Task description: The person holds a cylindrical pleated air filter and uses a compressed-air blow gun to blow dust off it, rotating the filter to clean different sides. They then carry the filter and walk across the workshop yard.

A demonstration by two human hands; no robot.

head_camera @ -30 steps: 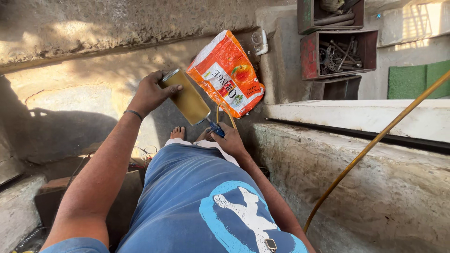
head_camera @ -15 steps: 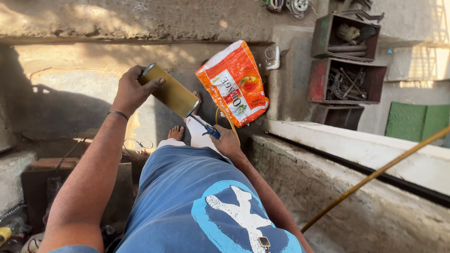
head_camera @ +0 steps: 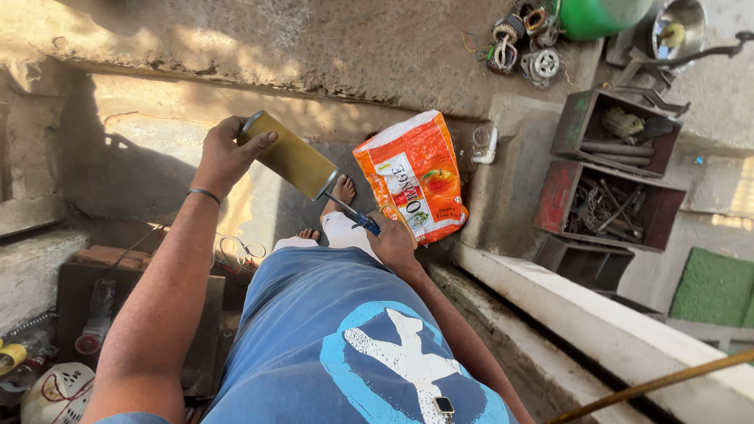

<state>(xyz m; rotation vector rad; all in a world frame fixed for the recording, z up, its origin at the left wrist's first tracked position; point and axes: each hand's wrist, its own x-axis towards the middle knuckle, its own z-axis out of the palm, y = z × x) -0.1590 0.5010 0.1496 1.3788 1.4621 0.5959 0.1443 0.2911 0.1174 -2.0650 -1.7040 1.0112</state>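
Left hand [head_camera: 222, 157] had swung the olive can [head_camera: 289, 155] higher, fingers wrapped round it, its long axis slanting down to the right hand [head_camera: 393, 243], which gripped the blue-handled tool [head_camera: 355, 217] beside the orange bag [head_camera: 412, 177].

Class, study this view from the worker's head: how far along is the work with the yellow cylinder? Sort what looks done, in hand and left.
Done: the yellow cylinder is lifted, tilted, in the left hand.
In hand: the right hand grips a blue-handled tool that reaches to the cylinder's lower end.
Left: tool and cylinder are not yet apart; what goes on inside the cylinder is hidden. The orange bag lies untouched on the ground beyond.
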